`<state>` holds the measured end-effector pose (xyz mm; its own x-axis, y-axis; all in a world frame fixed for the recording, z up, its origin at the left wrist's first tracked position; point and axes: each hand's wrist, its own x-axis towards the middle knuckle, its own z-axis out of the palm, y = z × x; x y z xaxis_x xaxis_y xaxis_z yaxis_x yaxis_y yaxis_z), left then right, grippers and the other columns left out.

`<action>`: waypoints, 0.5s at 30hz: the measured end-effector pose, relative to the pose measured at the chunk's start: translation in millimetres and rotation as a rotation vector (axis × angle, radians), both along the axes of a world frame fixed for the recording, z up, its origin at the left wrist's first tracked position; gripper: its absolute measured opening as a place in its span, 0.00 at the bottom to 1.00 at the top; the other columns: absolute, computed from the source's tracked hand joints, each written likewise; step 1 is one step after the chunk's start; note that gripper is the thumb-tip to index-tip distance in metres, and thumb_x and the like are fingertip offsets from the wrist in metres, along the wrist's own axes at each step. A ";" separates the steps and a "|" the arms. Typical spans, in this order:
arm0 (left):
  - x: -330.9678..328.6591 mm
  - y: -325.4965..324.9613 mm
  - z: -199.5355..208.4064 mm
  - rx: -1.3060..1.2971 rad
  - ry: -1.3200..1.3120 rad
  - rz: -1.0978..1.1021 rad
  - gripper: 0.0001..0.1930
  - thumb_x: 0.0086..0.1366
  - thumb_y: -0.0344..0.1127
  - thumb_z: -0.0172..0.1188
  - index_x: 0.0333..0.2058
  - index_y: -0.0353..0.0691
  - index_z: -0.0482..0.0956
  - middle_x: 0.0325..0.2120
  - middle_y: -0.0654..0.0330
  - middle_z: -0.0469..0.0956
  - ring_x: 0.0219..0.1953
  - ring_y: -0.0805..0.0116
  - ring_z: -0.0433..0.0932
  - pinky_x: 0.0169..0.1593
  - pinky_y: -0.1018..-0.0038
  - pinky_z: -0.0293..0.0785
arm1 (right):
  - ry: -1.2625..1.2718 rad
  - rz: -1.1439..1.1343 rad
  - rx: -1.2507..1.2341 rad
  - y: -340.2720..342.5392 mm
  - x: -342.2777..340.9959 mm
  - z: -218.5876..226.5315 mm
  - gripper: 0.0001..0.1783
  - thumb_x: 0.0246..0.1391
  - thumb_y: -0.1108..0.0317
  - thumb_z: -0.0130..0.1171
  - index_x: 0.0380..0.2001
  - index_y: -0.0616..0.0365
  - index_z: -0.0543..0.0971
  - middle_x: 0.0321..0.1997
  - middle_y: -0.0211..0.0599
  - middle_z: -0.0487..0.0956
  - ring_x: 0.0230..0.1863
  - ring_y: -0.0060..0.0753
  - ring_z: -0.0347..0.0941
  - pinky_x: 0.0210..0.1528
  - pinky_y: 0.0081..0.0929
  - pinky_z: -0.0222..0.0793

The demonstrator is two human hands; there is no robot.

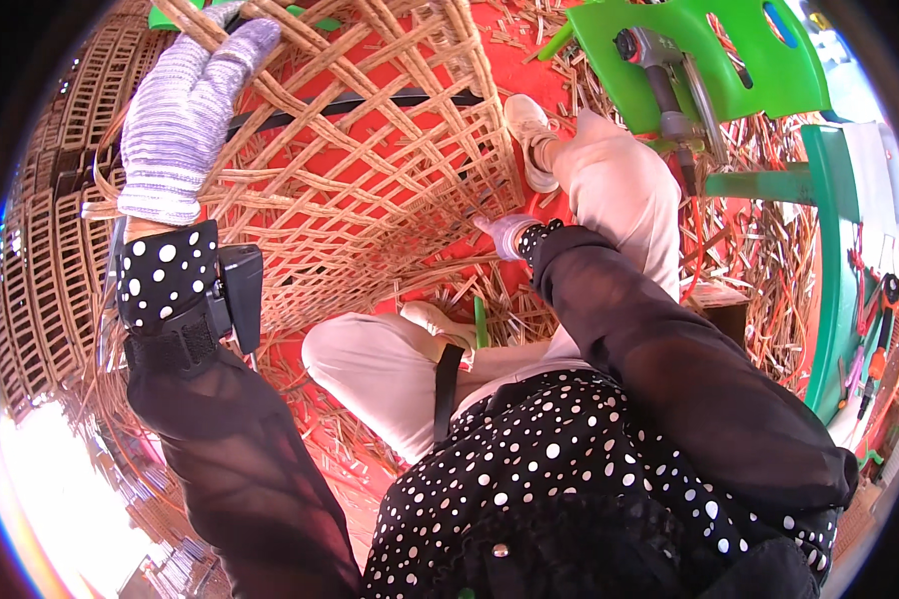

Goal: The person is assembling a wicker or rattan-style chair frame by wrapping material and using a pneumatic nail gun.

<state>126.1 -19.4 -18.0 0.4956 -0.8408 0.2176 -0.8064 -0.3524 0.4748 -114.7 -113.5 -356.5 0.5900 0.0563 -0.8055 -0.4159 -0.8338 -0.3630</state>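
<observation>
A large tan wicker frame with an open criss-cross lattice stands tilted in front of me. My left hand, in a striped lavender-and-white knit glove, is closed around its upper left edge; some fingertips are hidden behind the cane. Low at the frame's right side, my right hand, gloved alike, has its fingers closed at the lattice edge, partly hidden by my sleeve. A dark bar runs across behind the lattice. A black device is strapped to my left wrist.
A pneumatic nail gun lies on a green plastic chair at upper right. Next to it stands a green stool, with hand tools beyond. Cane scraps litter the red floor covering. Woven wicker panels stack at left.
</observation>
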 end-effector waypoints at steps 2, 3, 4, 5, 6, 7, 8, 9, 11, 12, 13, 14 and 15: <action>-4.2 2.8 -1.0 -0.042 0.082 -0.013 0.21 0.64 0.43 0.57 0.51 0.36 0.73 0.43 0.62 0.76 0.45 0.77 0.71 0.52 0.78 0.65 | 0.014 -0.106 0.009 5.8 6.0 1.1 0.38 0.53 0.69 0.49 0.66 0.48 0.49 0.52 0.47 0.75 0.52 0.46 0.73 0.52 0.42 0.68; -5.7 3.5 -0.3 -0.039 0.110 -0.007 0.21 0.64 0.43 0.57 0.51 0.36 0.73 0.42 0.62 0.76 0.45 0.78 0.71 0.52 0.79 0.65 | 0.036 -0.170 0.019 9.8 9.8 -0.9 0.38 0.53 0.68 0.49 0.66 0.48 0.48 0.52 0.47 0.74 0.52 0.46 0.72 0.52 0.42 0.68; -7.8 2.7 0.2 -0.036 0.140 -0.001 0.20 0.64 0.43 0.57 0.51 0.36 0.73 0.42 0.62 0.76 0.45 0.78 0.71 0.52 0.79 0.65 | 0.033 -0.233 0.031 12.1 11.5 -4.3 0.38 0.54 0.67 0.49 0.67 0.47 0.47 0.54 0.46 0.74 0.53 0.45 0.72 0.53 0.43 0.67; -10.5 3.5 1.5 -0.030 0.169 0.028 0.20 0.64 0.42 0.56 0.50 0.36 0.73 0.42 0.62 0.76 0.45 0.77 0.71 0.51 0.78 0.66 | 0.002 -0.145 -0.023 14.6 12.4 -8.6 0.39 0.55 0.65 0.49 0.67 0.47 0.45 0.55 0.45 0.73 0.54 0.44 0.71 0.54 0.43 0.66; -13.4 3.6 2.2 -0.021 0.129 0.021 0.20 0.64 0.42 0.56 0.50 0.36 0.73 0.42 0.62 0.76 0.45 0.77 0.71 0.51 0.78 0.66 | -0.003 -0.148 -0.037 16.3 11.9 -13.2 0.36 0.57 0.65 0.46 0.67 0.46 0.48 0.53 0.45 0.74 0.52 0.45 0.72 0.52 0.43 0.67; -15.5 2.2 3.6 -0.016 0.088 0.013 0.20 0.64 0.42 0.56 0.50 0.35 0.73 0.42 0.62 0.76 0.44 0.77 0.72 0.51 0.78 0.66 | -0.012 -0.154 -0.050 16.1 11.7 -18.0 0.33 0.58 0.64 0.44 0.66 0.46 0.50 0.50 0.46 0.75 0.50 0.46 0.73 0.50 0.43 0.68; -18.5 2.1 4.2 -0.013 0.045 0.003 0.20 0.65 0.42 0.56 0.50 0.35 0.73 0.42 0.62 0.76 0.44 0.77 0.72 0.51 0.78 0.66 | -0.023 -0.161 -0.065 16.3 10.8 -22.1 0.30 0.59 0.64 0.41 0.65 0.45 0.52 0.48 0.46 0.77 0.47 0.47 0.75 0.47 0.43 0.69; -20.8 0.4 5.6 0.018 0.025 0.009 0.20 0.65 0.42 0.56 0.50 0.35 0.72 0.42 0.61 0.76 0.45 0.76 0.72 0.51 0.78 0.66 | -0.011 -0.185 -0.057 15.5 9.8 -25.8 0.30 0.59 0.65 0.41 0.65 0.44 0.52 0.48 0.46 0.77 0.48 0.47 0.75 0.47 0.43 0.69; -27.3 -0.1 5.7 -0.014 0.072 0.012 0.20 0.65 0.41 0.56 0.50 0.35 0.72 0.42 0.60 0.76 0.44 0.76 0.72 0.50 0.78 0.67 | 0.005 -0.240 -0.064 14.1 8.5 -31.6 0.31 0.58 0.68 0.41 0.66 0.41 0.52 0.49 0.45 0.77 0.48 0.47 0.74 0.48 0.43 0.69; -30.5 0.3 6.5 -0.029 0.092 0.018 0.20 0.65 0.41 0.56 0.50 0.35 0.72 0.42 0.60 0.76 0.44 0.76 0.72 0.50 0.78 0.67 | 0.006 -0.244 -0.063 12.4 8.8 -33.9 0.32 0.58 0.68 0.41 0.66 0.40 0.52 0.49 0.45 0.77 0.49 0.46 0.74 0.49 0.43 0.69; -35.3 1.7 5.8 -0.059 0.163 0.024 0.19 0.64 0.41 0.56 0.50 0.35 0.72 0.42 0.59 0.76 0.43 0.76 0.72 0.50 0.78 0.67 | 0.004 -0.254 -0.076 14.5 6.6 -36.0 0.32 0.58 0.69 0.41 0.66 0.39 0.52 0.49 0.45 0.77 0.49 0.46 0.74 0.49 0.43 0.69; -38.9 2.6 7.2 -0.015 0.093 0.024 0.20 0.64 0.41 0.56 0.50 0.34 0.72 0.41 0.59 0.76 0.42 0.76 0.73 0.49 0.78 0.68 | -0.007 -0.268 -0.085 15.0 4.9 -38.4 0.32 0.57 0.69 0.40 0.66 0.38 0.52 0.49 0.44 0.76 0.49 0.46 0.74 0.49 0.43 0.69; -42.9 3.7 7.7 0.043 -0.007 0.032 0.19 0.64 0.41 0.57 0.50 0.35 0.73 0.41 0.60 0.76 0.42 0.76 0.73 0.48 0.78 0.68 | 0.015 -0.290 -0.093 15.4 4.4 -40.8 0.33 0.57 0.69 0.42 0.66 0.40 0.52 0.49 0.44 0.76 0.50 0.45 0.74 0.49 0.43 0.69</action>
